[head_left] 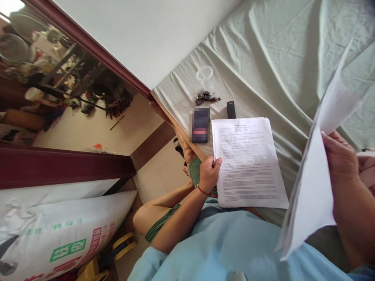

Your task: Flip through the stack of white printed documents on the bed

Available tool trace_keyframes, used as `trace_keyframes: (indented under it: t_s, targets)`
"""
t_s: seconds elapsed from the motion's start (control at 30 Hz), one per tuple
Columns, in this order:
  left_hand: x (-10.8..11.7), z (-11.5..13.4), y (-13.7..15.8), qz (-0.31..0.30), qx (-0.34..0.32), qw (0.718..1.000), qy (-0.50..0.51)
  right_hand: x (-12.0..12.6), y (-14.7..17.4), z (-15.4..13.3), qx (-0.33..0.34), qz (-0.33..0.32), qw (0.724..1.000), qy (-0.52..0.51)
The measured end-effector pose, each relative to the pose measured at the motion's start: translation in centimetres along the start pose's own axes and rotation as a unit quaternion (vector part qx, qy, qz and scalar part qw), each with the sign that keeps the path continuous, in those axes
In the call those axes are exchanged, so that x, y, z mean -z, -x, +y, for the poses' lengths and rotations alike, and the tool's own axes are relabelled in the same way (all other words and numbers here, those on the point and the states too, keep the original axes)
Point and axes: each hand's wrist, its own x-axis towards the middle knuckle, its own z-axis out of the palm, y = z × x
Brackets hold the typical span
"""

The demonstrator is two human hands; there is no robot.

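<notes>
The printed stack (249, 164) — white, filled with small text — sits in front of the blue shirt (228, 242), the left hand (209, 171) pinching its left edge. The right hand (341, 156) grips loose, curved pages (318, 175) further right. Beyond, on pale cloth (263, 66), are keys (205, 96) and a clear cup (205, 74).

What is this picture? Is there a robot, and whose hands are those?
No robot here, just a person with two bare hands. One camera, worn on the person's head, looks forward and down, so you see nearly what they would see.

The left hand grips the edge of a printed page. The right hand holds some other sheets, standing up on edge.

On the pale cloth are a clear cup, some keys, a small black thing and a dark, blurred-out thing I can't name for sure.
</notes>
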Motion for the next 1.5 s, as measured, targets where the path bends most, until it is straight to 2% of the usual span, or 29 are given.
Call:
trace_keyframes:
  t_s: [0.07, 0.13, 0.3, 0.5, 0.67, 0.83, 1.0, 1.1, 1.23, 1.37, 1.5]
  targets:
    - [0.1, -0.2, 0.1, 0.0, 0.001, 1.0, 0.01, -0.2, 0.2, -0.1, -0.056, 0.024, 0.997, -0.039]
    - [0.2, -0.1, 0.1, 0.005, -0.002, 1.0, 0.01, -0.4, 0.3, -0.2, -0.073, 0.035, 0.995, -0.059]
    - [0.2, 0.3, 0.2, 0.01, -0.012, 1.0, 0.013, -0.7, 0.6, -0.2, -0.05, 0.025, 0.997, -0.057]
    - [0.0, -0.4, 0.3, 0.029, -0.014, 0.997, 0.069, -0.8, 0.5, 0.0, -0.035, 0.02, 0.998, -0.05]
    - [0.0, -0.7, 0.2, 0.032, 0.002, 0.998, 0.057, -1.0, 0.6, 0.1, -0.04, 0.023, 0.998, -0.047]
    - [0.0, -0.5, 0.2, 0.031, -0.01, 0.997, 0.064, -1.1, 0.7, -0.1, -0.033, 0.016, 0.998, -0.047]
    - [-0.1, 0.0, 0.2, 0.029, 0.01, 0.995, 0.098, -1.0, 0.6, -0.1, -0.037, 0.02, 0.998, -0.037]
    - [0.0, 0.4, 0.2, 0.024, 0.017, 0.994, 0.102, -1.0, 0.7, 0.3, -0.013, 0.023, 0.999, -0.042]
    - [0.0, 0.3, 0.1, 0.018, 0.008, 0.998, 0.053, -0.9, 0.8, 1.2, 0.014, 0.027, 1.0, -0.007]
    - [0.0, -0.2, 0.1, 0.015, -0.025, 0.999, 0.033, -0.4, 0.8, 2.0, 0.031, -0.027, 0.998, 0.057]
    - [0.0, -0.2, 0.2, 0.008, -0.04, 0.999, 0.035, 0.3, 0.8, 2.6, 0.053, -0.051, 0.982, 0.172]
